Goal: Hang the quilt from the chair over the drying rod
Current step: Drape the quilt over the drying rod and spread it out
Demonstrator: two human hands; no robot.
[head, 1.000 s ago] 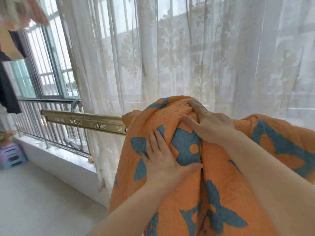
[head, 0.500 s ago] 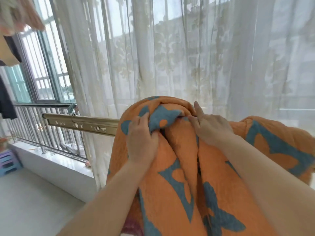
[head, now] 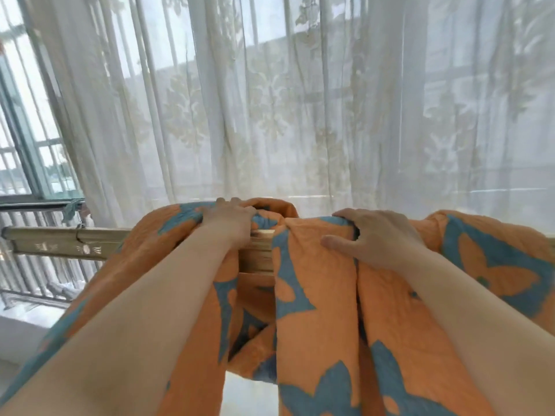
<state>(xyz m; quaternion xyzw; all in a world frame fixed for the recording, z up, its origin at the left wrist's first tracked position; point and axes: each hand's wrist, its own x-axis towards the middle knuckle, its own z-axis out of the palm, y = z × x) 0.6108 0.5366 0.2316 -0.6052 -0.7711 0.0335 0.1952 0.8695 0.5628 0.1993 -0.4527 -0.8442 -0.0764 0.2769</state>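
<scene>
An orange quilt [head: 318,295] with blue-grey flower shapes lies draped over the gold drying rod [head: 60,243], which runs across the view from the left. A short bare stretch of the rod shows between two parts of the quilt, just below my left hand [head: 231,220]. That hand grips a bunch of quilt on top of the rod. Further right, my right hand [head: 375,235] holds another fold at the rod's top, with fingers curled over it and the thumb stretched left on the fabric. No chair is in view.
A white lace curtain [head: 300,115] hangs right behind the rod. At the left are a window frame [head: 27,139] and a metal railing [head: 36,277] above a white sill. Pale floor shows under the quilt.
Both hands have moved apart along the rod, the left hand to the left and the right hand to the right, spreading the quilt. A bare stretch of rod now shows between the folds.
</scene>
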